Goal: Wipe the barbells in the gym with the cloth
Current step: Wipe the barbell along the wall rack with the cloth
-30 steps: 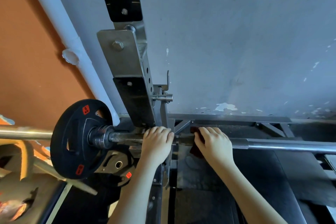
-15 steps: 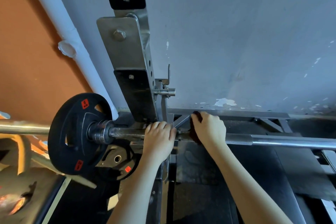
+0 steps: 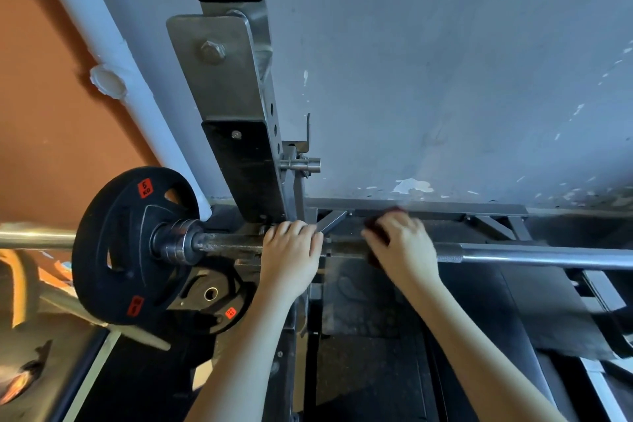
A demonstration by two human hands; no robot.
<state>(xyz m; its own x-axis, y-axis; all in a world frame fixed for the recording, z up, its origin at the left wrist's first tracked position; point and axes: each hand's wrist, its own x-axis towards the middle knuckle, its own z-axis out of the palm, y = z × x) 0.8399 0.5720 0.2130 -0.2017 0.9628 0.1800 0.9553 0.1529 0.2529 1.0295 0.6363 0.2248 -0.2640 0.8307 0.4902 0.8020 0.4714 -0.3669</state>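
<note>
Across the middle of my view the barbell [image 3: 548, 255] lies level. Its long axis runs left to right: one end passes out of frame on the right, and the other carries on through a black plate [image 3: 116, 250] to the left edge. It sits low, in front of a grey wall [image 3: 445, 62] and above a dark floor mat [image 3: 376, 370].

I see my left hand [image 3: 291, 259] wrapped over the shaft with its fingers curled across the top, just right of the collar and in front of the foot of a steel rack post [image 3: 236, 106]. My right hand [image 3: 402, 247] is near it, further right on the shaft, with its fingers curled down over a dark red cloth [image 3: 371, 228], pressing it to the bar. Both hand and cloth are blurred, so I cannot tell how far the cloth wraps underneath. A short stretch of shaft shows between the hands.

The post rises toward the top of frame, and a short steel peg [image 3: 303, 164] sticks out on its right. A white pipe [image 3: 102, 55] slants down the corner between the grey wall and an orange wall [image 3: 41, 113], ending behind the plate. A smaller plate [image 3: 209, 295] lies below the shaft, just beside the first. Behind my right hand a grey frame rail [image 3: 445, 208] runs parallel to the bar.

Left of the cloth, my left hand, the post and the plate crowd the shaft. To the right the shaft shows uncovered.
</note>
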